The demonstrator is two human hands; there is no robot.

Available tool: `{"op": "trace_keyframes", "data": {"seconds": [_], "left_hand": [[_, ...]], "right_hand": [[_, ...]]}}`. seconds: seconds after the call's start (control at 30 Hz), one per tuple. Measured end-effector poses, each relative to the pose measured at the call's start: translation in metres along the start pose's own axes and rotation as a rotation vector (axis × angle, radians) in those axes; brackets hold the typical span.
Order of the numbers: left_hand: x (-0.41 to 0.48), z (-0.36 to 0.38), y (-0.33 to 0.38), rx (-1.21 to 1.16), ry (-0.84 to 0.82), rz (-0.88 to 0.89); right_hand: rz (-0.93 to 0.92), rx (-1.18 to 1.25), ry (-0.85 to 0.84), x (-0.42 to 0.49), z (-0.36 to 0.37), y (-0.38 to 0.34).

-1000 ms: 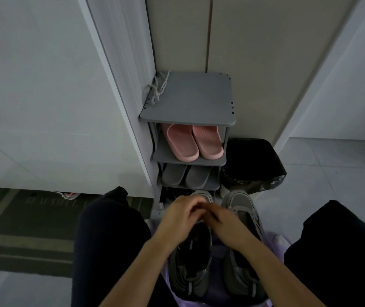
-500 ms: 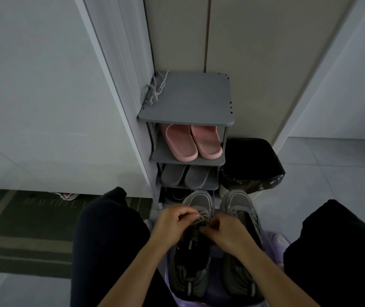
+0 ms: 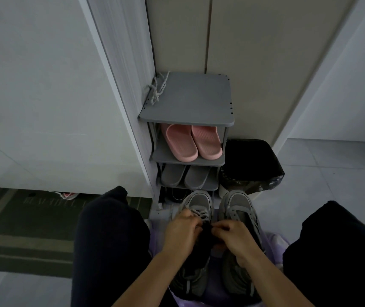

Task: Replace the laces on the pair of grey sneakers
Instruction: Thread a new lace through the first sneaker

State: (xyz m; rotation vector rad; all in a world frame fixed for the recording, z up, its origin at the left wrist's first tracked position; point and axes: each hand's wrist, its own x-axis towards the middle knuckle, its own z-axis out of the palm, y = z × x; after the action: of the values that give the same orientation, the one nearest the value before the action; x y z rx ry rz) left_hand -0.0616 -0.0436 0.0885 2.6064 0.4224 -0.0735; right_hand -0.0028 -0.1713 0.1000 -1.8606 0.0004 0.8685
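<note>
Dim floor [image 3: 332, 185]: left hand [image 3: 181, 231] and right hand [image 3: 234, 237] pinch the left sneaker lace [image 3: 200, 214]; gloom could cause mis-threading.

Left hand [image 3: 180, 234] and right hand [image 3: 235, 237] pinch laces [image 3: 201, 212] (on the left sneaker [image 3: 199, 199]).

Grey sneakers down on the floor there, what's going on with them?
A person is working on the pair of grey mesh sneakers standing between their knees. The left hand and the right hand both pinch the pale woven lace of the sneaker on their left, near its upper eyelets. A loose pale cord lies on top of the grey plastic shoe rack ahead, which holds pink rubber slippers one shelf down.
</note>
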Motion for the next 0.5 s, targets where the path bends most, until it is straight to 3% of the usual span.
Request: {"op": "trace_keyframes", "data": {"seconds": [0.07, 0.23, 0.5], "left_hand": [[0.001, 0.001, 0.001, 0.000, 0.018, 0.003], [0.001, 0.004, -0.010, -0.466, 0.179, -0.115], [0.001, 0.010, -0.008, -0.466, 0.145, -0.081]], "right_hand": [[0.026, 0.055, -0.029, -0.002, -0.002, -0.002], [0.058, 0.142, -0.039, -0.004, -0.004, -0.004], [0.053, 0.152, -0.037, -0.003, -0.003, -0.001]]}}
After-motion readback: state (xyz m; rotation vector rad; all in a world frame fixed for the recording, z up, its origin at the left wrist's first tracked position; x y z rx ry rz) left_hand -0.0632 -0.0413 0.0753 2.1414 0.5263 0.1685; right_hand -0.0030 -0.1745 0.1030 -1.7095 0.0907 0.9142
